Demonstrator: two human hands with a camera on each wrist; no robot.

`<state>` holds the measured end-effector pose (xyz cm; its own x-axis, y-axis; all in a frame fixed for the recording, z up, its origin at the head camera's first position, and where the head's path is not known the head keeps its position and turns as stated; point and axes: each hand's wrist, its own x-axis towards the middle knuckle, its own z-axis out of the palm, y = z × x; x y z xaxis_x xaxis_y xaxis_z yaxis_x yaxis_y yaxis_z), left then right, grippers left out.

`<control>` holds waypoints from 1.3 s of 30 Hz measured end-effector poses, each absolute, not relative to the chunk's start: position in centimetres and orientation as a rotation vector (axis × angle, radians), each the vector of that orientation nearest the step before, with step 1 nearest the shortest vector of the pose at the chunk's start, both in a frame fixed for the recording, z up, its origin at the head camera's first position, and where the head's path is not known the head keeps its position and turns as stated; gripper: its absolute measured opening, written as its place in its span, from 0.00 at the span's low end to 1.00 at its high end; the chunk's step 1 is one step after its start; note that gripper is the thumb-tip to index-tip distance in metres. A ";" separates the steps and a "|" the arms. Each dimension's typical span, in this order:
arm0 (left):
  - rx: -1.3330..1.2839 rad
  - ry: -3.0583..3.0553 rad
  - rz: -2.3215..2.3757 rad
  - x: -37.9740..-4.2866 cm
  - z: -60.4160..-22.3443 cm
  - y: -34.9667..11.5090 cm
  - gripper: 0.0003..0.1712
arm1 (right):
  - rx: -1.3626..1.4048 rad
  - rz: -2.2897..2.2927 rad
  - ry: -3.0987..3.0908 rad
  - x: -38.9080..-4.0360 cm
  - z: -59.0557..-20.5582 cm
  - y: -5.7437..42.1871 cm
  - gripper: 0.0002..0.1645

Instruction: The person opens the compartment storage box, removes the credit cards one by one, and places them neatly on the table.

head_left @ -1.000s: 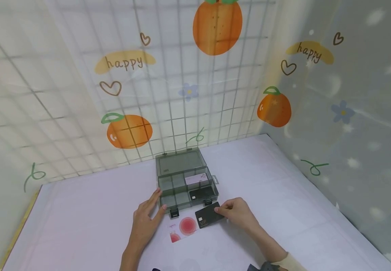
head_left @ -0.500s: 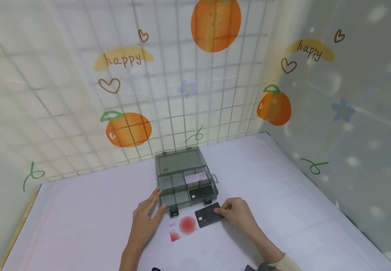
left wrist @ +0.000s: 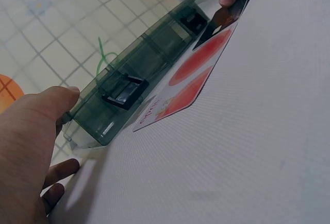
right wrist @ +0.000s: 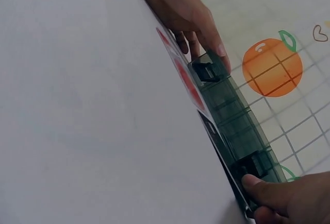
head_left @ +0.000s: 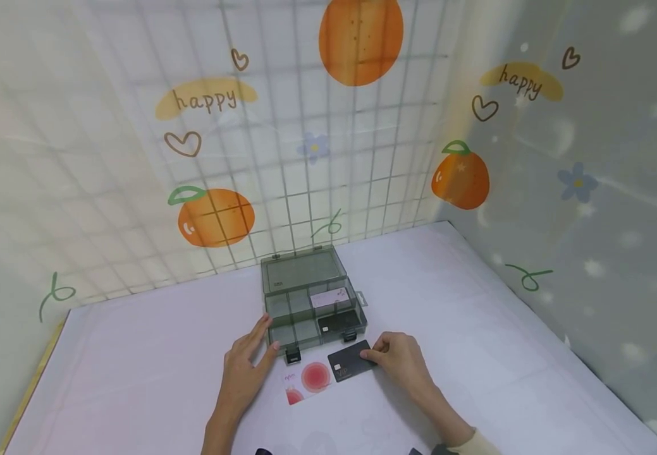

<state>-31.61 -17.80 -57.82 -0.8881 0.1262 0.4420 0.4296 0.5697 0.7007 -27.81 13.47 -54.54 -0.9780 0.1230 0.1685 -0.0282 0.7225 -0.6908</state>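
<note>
A translucent grey-green compartment box (head_left: 294,330) stands with its lid (head_left: 305,272) laid back. My left hand (head_left: 243,370) touches its front left corner, thumb at the front edge and fingers along the side. In front of the box, my right hand (head_left: 401,357) pinches the right end of a black card (head_left: 351,362) marked VIP, low over the table. Left of that card lies a white card (left wrist: 178,87) with red circles; the black one overlaps its edge in the head view. Another black card (head_left: 336,324) sits in the front right compartment, and a pale pink card (head_left: 330,297) in the one behind.
Two black latches (head_left: 293,356) hang at the front of the box. The white tabletop (head_left: 476,303) spreads around it. Just behind the open lid rises a curtain (head_left: 282,158) with a grid and orange prints; a grey one (head_left: 561,208) borders the right side.
</note>
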 end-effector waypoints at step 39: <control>-0.471 -2.431 -1.248 -31.6 -57.8 -17.7 0.32 | 0.536 1.216 -2.638 -34.5 -54.1 17.9 0.34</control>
